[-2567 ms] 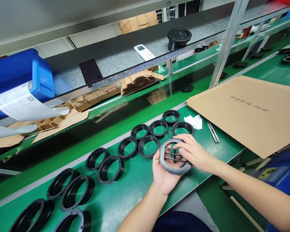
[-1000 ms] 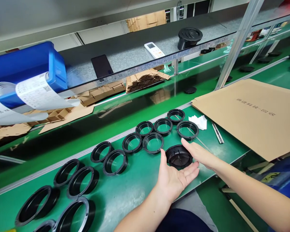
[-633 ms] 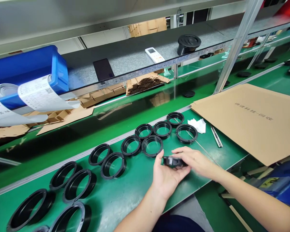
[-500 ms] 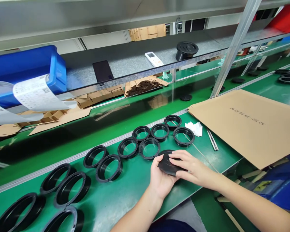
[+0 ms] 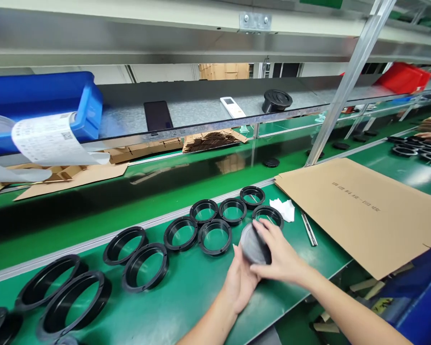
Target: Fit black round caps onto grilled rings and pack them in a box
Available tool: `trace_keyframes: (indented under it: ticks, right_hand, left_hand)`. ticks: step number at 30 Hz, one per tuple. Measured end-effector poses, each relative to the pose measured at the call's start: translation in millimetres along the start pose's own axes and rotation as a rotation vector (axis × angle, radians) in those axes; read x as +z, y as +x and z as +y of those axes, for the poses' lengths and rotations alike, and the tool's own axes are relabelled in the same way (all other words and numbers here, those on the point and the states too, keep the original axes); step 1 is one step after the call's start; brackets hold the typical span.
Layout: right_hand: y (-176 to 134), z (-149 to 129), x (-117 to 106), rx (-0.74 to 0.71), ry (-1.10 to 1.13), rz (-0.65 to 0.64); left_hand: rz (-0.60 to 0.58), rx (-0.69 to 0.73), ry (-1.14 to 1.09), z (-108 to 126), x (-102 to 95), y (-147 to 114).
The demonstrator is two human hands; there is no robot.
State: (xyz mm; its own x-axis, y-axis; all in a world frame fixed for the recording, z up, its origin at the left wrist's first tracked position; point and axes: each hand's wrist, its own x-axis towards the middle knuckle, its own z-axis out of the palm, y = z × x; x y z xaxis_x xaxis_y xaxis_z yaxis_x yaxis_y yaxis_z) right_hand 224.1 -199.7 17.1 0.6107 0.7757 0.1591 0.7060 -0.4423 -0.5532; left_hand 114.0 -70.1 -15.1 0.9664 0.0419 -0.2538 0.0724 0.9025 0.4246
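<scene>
Plainly two hands (image 5: 285,258) on one disc (image 5: 253,244).

Head view, forward and down, hands (image 5: 282,255)

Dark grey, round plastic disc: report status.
Right hand grips disc, tilted, blurred. Left hand at its edge, grip unclear. Black, round plastic ring partly hidden behind right hand.

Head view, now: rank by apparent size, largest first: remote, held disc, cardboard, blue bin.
1. Cardboard
2. Blue bin, cut off at the edge
3. Held disc, blurred, partly covered
4. Remote
</scene>
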Motion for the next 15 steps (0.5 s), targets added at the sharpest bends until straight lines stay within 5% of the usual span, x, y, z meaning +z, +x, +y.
trace_keyframes:
  ticks: [3,8,12,15]
  right_hand:
    - [34,41,-11,0.126,-0.139,0.155]
    - [59,88,1,0.115,-0.289,0.094]
    - [38,82,20,0.039,-0.438,0.082]
    - [22,56,15,-0.078,-0.515,0.014]
  left_hand:
    - [0.025,0.049,0.16,1,-11.6,1]
    - [0.026,0.082,0.278,2,-21.8,-3]
    - [0.074,0.095,0.311,-1,-21.2,-2]
    - [0.192,0.169,0.348,-5,-21.1,0]
